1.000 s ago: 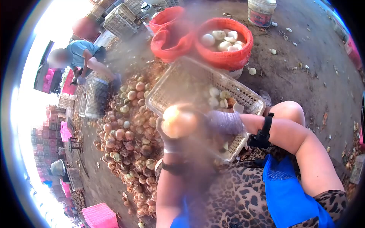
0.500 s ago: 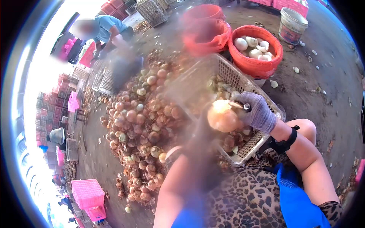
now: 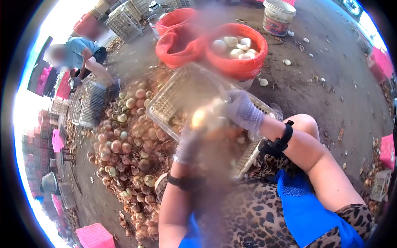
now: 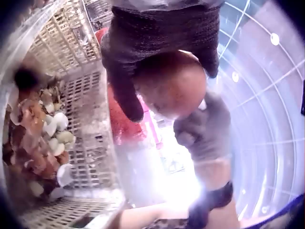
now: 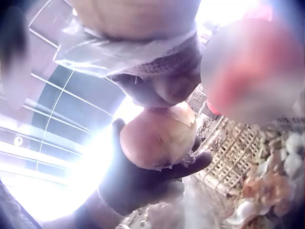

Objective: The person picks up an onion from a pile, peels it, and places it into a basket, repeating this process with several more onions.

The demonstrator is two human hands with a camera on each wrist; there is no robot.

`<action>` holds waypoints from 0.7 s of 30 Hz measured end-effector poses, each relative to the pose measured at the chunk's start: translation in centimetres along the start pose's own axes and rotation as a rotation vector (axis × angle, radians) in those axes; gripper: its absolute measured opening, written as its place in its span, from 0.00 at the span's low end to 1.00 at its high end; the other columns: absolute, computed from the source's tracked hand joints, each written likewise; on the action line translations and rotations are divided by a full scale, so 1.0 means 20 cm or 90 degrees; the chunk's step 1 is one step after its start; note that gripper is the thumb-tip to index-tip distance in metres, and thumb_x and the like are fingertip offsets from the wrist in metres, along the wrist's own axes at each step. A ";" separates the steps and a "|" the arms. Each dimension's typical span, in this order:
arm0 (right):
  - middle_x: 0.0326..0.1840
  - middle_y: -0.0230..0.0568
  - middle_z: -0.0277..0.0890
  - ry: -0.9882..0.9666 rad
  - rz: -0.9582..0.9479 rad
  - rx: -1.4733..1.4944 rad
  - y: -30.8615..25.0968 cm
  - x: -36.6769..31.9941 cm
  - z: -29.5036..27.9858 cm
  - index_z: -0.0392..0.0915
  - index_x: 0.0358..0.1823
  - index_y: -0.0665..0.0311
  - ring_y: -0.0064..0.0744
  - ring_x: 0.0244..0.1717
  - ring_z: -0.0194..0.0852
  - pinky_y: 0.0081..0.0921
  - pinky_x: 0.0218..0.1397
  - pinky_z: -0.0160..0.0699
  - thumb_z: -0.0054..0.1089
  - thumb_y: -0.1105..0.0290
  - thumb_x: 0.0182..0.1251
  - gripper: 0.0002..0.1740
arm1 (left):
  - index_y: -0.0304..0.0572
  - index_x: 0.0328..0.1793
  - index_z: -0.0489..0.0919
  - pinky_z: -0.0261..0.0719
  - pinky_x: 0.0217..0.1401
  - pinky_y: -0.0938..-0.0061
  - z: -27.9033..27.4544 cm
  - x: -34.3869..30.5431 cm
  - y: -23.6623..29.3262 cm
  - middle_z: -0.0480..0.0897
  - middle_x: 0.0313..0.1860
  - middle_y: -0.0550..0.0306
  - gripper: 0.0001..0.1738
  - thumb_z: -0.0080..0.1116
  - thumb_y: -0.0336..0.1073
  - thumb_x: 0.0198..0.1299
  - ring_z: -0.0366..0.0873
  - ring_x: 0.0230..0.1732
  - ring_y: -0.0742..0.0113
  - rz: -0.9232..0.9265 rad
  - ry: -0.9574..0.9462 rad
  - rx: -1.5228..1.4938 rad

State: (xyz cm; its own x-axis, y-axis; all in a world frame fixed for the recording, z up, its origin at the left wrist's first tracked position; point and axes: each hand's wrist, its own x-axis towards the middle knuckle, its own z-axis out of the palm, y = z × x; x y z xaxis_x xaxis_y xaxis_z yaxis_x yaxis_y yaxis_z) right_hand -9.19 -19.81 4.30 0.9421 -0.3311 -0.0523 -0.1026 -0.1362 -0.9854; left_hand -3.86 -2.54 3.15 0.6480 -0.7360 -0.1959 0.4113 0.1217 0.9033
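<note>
A brown-skinned onion sits in my gloved left hand, whose fingers and thumb curl around it in the left wrist view. My gloved right hand has curled fingers right at the onion's top. A small tool with a shiny end shows at those fingers; I cannot tell its kind. In the right wrist view, pale flesh and loose skin show on the onion's side. Both hands are above a cream plastic crate, which holds peeled onions and skins.
A large heap of unpeeled onions lies left of the crate. Beyond it stand a red-lined bucket of peeled onions, more red netting and a white bucket. Another person bends over a crate at far left.
The head view swung away and back. The onion stays in the left hand; the right hand, low beside it a second ago, is now raised at its top.
</note>
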 end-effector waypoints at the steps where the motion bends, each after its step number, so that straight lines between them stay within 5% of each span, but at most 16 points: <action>1: 0.21 0.28 0.74 -0.028 -0.073 0.016 0.00 -0.01 -0.01 0.78 0.27 0.62 0.16 0.13 0.66 0.14 0.13 0.60 0.63 0.69 0.54 0.05 | 0.34 0.66 0.63 0.74 0.59 0.64 0.01 -0.01 0.01 0.73 0.55 0.49 0.49 0.68 0.56 0.42 0.73 0.56 0.57 -0.010 0.008 -0.019; 4: 0.18 0.29 0.73 -0.107 -0.156 0.137 -0.01 0.00 -0.08 0.78 0.27 0.61 0.17 0.11 0.66 0.15 0.09 0.59 0.60 0.68 0.55 0.05 | 0.33 0.64 0.64 0.74 0.59 0.65 0.08 -0.07 0.11 0.74 0.54 0.50 0.49 0.71 0.49 0.36 0.74 0.54 0.59 0.002 0.024 -0.083; 7: 0.16 0.31 0.73 -0.153 0.057 0.411 0.09 0.09 -0.17 0.77 0.27 0.61 0.20 0.12 0.69 0.18 0.09 0.62 0.58 0.68 0.55 0.05 | 0.33 0.65 0.65 0.74 0.60 0.65 0.07 -0.10 0.13 0.74 0.54 0.50 0.48 0.71 0.47 0.37 0.74 0.55 0.59 0.008 -0.035 -0.137; 10: 0.18 0.36 0.75 -0.003 -0.293 -0.644 0.46 0.20 -0.14 0.76 0.30 0.67 0.27 0.13 0.73 0.26 0.12 0.66 0.58 0.66 0.53 0.10 | 0.32 0.66 0.63 0.73 0.61 0.65 0.02 -0.12 0.09 0.74 0.56 0.49 0.49 0.71 0.44 0.37 0.74 0.56 0.58 0.040 -0.038 -0.171; 11: 0.20 0.37 0.77 0.088 -0.199 -0.784 0.58 0.18 -0.10 0.76 0.34 0.69 0.29 0.14 0.74 0.30 0.14 0.68 0.60 0.65 0.52 0.13 | 0.32 0.67 0.63 0.73 0.61 0.64 0.00 -0.13 0.08 0.74 0.56 0.49 0.49 0.71 0.43 0.37 0.73 0.56 0.58 0.049 -0.044 -0.182; 14: 0.26 0.39 0.79 -0.101 -0.064 -0.458 0.32 0.04 -0.06 0.74 0.47 0.67 0.31 0.23 0.78 0.30 0.25 0.75 0.62 0.63 0.54 0.21 | 0.34 0.69 0.60 0.72 0.62 0.58 -0.01 -0.15 0.11 0.71 0.61 0.49 0.57 0.73 0.57 0.36 0.72 0.59 0.55 0.024 -0.072 -0.262; 16: 0.33 0.39 0.81 -0.212 0.133 -0.124 0.06 -0.03 -0.05 0.71 0.56 0.64 0.30 0.30 0.80 0.28 0.34 0.78 0.62 0.61 0.56 0.27 | 0.36 0.70 0.59 0.71 0.63 0.57 -0.03 -0.12 0.10 0.70 0.62 0.48 0.57 0.61 0.70 0.40 0.71 0.59 0.54 0.072 -0.053 -0.235; 18: 0.39 0.38 0.80 -0.222 0.082 0.047 0.07 -0.02 0.02 0.71 0.57 0.63 0.29 0.37 0.78 0.26 0.40 0.77 0.60 0.60 0.59 0.26 | 0.37 0.69 0.59 0.70 0.63 0.57 -0.01 -0.08 0.08 0.70 0.62 0.48 0.57 0.51 0.77 0.45 0.71 0.59 0.53 0.139 0.017 -0.201; 19: 0.40 0.38 0.78 -0.177 -0.080 0.022 0.16 -0.01 0.09 0.73 0.53 0.64 0.28 0.39 0.76 0.24 0.41 0.76 0.59 0.60 0.59 0.23 | 0.37 0.69 0.60 0.71 0.63 0.58 0.01 -0.05 0.05 0.70 0.62 0.49 0.56 0.47 0.78 0.47 0.71 0.59 0.54 0.181 0.076 -0.181; 21: 0.43 0.37 0.76 -0.129 -0.163 0.105 0.24 -0.02 0.11 0.75 0.50 0.64 0.28 0.42 0.74 0.24 0.45 0.75 0.60 0.62 0.59 0.20 | 0.40 0.65 0.65 0.74 0.59 0.62 -0.03 0.01 0.03 0.72 0.56 0.50 0.50 0.42 0.77 0.53 0.72 0.56 0.57 0.136 0.064 -0.156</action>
State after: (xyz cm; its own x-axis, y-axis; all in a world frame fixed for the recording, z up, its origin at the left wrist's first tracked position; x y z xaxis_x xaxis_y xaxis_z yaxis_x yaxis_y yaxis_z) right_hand -9.32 -18.23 -0.85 0.9765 -0.1113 0.1847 0.1821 -0.0332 -0.9827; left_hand -3.10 -2.18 3.38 0.7909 -0.6089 -0.0603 0.3937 0.4310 0.8120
